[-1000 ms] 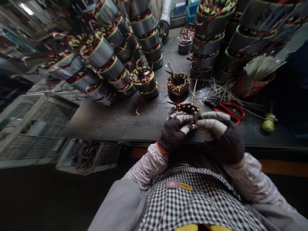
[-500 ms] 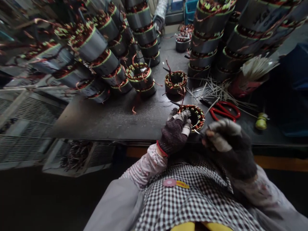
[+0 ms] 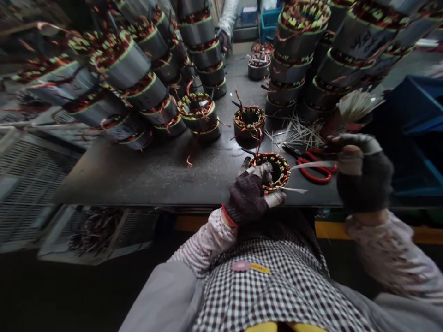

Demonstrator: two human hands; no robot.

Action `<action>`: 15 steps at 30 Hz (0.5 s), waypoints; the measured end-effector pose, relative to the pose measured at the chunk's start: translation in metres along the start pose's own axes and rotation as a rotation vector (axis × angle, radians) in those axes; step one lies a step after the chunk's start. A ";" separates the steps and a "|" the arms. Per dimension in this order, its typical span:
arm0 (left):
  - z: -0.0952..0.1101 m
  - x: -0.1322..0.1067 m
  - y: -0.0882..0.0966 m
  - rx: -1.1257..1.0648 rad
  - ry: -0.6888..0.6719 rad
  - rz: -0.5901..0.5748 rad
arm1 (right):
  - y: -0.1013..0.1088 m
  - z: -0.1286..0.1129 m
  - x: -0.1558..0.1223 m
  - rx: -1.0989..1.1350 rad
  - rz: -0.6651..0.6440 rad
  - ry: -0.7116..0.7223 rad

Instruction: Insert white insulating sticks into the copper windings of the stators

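Note:
A motor stator (image 3: 284, 174) with copper windings and pale slot insulation lies near the table's front edge. My left hand (image 3: 251, 191), in a dark glove with wrapped fingertips, grips its left side, with fingers over the rim and the thumb at the front. My right hand (image 3: 365, 168), gloved the same way, is raised to the right and pinches a flat white strip (image 3: 313, 164). That strip stretches taut to the stator's right rim. A loose white end (image 3: 294, 189) sticks out at the stator's front. Behind stands another stator (image 3: 249, 122) with upright lead wires.
Red-handled scissors (image 3: 315, 173) lie under the strip, beside scattered white strips (image 3: 299, 131). Stacked stators rise at left (image 3: 143, 94) and right (image 3: 287, 69). A blue bin (image 3: 420, 106) is at right. Another person's sleeve (image 3: 229, 14) shows at the back.
My right hand has moved right and slightly up from near the stator, drawing the white strip out straight. The left thumb has shifted to the stator's front; the left hand stays on it.

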State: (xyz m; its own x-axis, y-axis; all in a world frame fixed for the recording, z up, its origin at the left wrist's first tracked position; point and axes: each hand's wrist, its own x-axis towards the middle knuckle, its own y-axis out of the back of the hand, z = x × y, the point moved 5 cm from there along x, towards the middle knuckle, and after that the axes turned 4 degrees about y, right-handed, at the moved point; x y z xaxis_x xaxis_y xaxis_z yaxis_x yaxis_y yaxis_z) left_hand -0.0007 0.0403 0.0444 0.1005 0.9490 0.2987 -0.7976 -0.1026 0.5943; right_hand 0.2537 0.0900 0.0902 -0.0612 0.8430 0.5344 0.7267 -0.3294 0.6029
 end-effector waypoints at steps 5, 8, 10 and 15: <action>0.014 0.011 -0.002 0.085 0.072 0.015 | -0.029 0.051 0.018 -0.708 -0.907 -0.077; 0.015 0.011 0.000 0.088 0.076 0.004 | -0.039 0.042 0.032 -0.707 -0.913 -0.042; 0.009 0.006 0.004 0.060 0.050 0.006 | -0.033 0.038 0.031 -0.733 -0.875 -0.047; -0.020 -0.011 0.012 -0.093 0.012 0.028 | -0.001 0.042 -0.015 -0.435 -0.752 0.000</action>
State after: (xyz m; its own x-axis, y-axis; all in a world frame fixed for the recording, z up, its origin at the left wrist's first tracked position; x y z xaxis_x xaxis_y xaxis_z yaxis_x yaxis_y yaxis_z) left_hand -0.0238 0.0344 0.0332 0.0707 0.9498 0.3047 -0.8520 -0.1013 0.5136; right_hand 0.2826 0.0953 0.0565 -0.4202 0.9022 -0.0968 0.1671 0.1818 0.9690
